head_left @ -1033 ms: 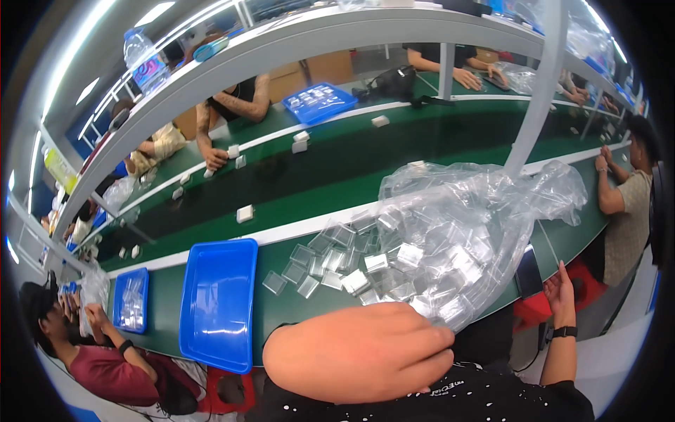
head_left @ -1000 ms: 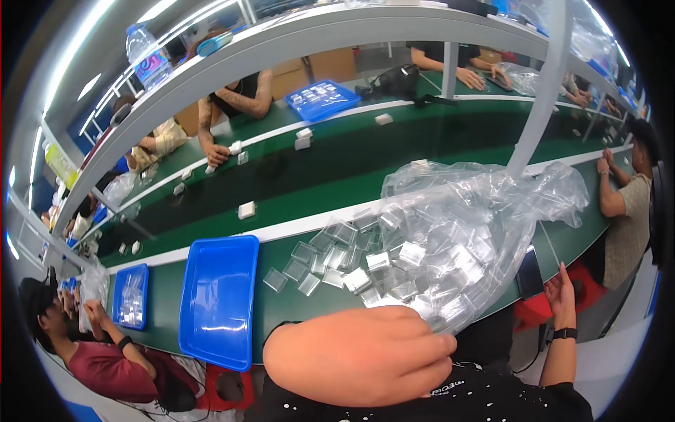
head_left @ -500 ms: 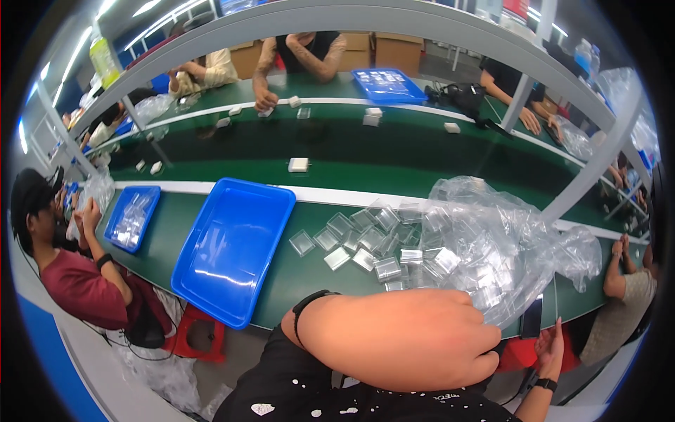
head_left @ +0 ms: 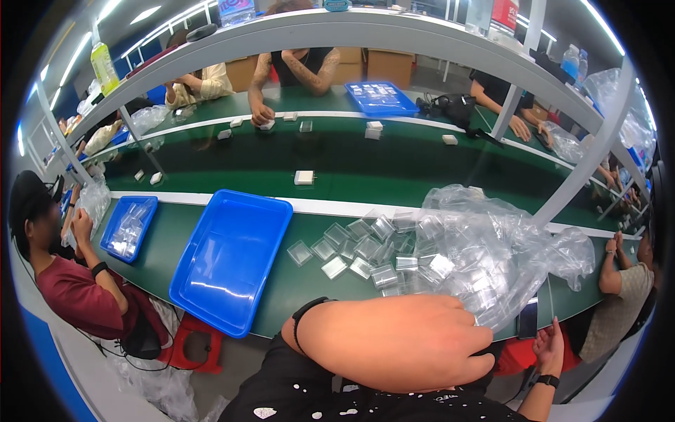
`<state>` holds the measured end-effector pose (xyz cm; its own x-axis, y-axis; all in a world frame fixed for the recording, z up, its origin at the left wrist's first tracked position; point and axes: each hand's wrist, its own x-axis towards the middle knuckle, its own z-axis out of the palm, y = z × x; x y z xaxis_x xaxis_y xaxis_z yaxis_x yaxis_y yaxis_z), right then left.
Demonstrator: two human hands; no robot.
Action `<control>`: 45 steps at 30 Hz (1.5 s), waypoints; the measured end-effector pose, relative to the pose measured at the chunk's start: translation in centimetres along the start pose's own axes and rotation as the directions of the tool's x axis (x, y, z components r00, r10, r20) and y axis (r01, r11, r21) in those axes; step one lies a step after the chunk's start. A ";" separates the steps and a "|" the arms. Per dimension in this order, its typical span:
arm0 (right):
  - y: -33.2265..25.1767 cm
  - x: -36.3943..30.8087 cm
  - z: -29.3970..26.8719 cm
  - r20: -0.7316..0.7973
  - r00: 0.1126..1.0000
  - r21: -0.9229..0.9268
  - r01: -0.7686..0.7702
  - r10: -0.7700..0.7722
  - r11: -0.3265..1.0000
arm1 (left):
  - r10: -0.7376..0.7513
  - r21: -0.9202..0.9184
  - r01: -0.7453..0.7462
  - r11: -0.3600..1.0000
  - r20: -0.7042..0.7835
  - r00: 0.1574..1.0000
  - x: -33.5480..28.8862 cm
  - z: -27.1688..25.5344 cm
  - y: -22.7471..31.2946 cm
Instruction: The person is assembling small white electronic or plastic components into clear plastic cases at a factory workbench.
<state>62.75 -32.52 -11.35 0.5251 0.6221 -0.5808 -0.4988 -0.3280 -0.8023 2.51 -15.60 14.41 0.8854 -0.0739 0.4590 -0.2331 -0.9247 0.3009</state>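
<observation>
Large in the foreground, my left hand reaches across my lap from the left, back upward, a black cord round the wrist. Its fingers curl under, and anything inside them is hidden. My right hand, with a black band at the wrist, is by the table edge at the lower right, palm turned up and fingers apart, with nothing visible in it. Just beyond my left hand, several clear plastic cases lie loose on the green table. More spill from a big clear plastic bag. A dark phone lies near my right hand.
A shallow blue tray sits left of the cases, and a smaller blue tray holds clear pieces. White blocks dot the green lane beyond. A grey shelf frame crosses above. Co-workers sit left, right and opposite.
My view has tilted slightly, so the table sits a little lower. My left hand's fingers have shifted slightly, still curled. My right hand looks nearly unchanged. Cases and trays stay put.
</observation>
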 end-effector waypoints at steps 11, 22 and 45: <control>-9.4 10.4 -7.3 -0.351 0.901 0.076 0.298 -0.254 0.951 | -0.054 0.014 0.052 0.999 0.212 0.976 1.5 -1.3 -0.2; -11.0 15.5 -1.3 -0.905 0.389 -0.156 0.074 -0.172 0.985 | 0.167 -0.340 -0.089 0.936 0.209 0.964 3.4 -2.5 -1.0; -12.1 8.3 4.5 -0.880 0.450 -0.150 0.044 -0.154 0.988 | 0.060 -0.288 0.006 0.958 0.222 0.973 7.8 -1.5 0.0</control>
<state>70.03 -20.18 -5.82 0.9195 -0.2954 -0.2594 -0.3661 -0.4029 -0.8388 8.82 -15.59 19.25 0.9369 -0.2109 0.2789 -0.3335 -0.7786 0.5315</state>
